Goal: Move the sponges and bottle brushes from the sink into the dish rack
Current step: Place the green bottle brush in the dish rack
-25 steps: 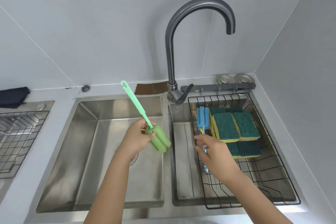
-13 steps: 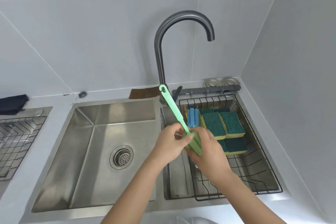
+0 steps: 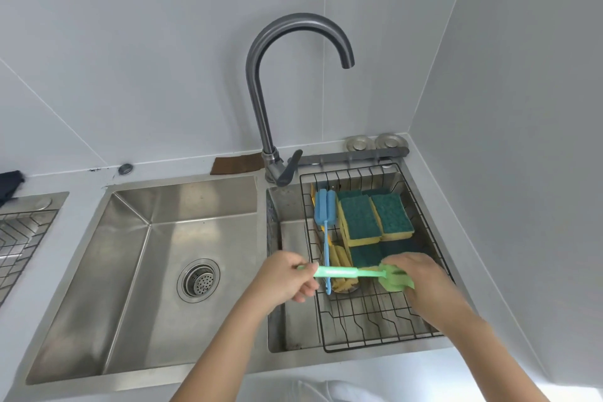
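Note:
A green bottle brush (image 3: 339, 272) lies level across the black wire dish rack (image 3: 359, 333). My left hand (image 3: 284, 277) grips its handle end. My right hand (image 3: 421, 281) holds its green sponge head (image 3: 393, 281) over the rack. In the rack lie a blue bottle brush (image 3: 324, 206) and several green-and-yellow sponges (image 3: 360, 220). A yellow item (image 3: 341, 258) shows under the brushes. The left sink basin (image 3: 143, 271) holds only its drain strainer (image 3: 198, 281).
A curved grey faucet (image 3: 261, 108) rises behind the sinks. Two metal plugs (image 3: 375, 142) sit on the back ledge. At the far left are another wire rack (image 3: 19, 245) and a dark cloth (image 3: 9, 184). White walls close in behind and at right.
The green brush has travelled from over the left basin to over the rack and turned from upright to level. My right hand has taken its sponge head.

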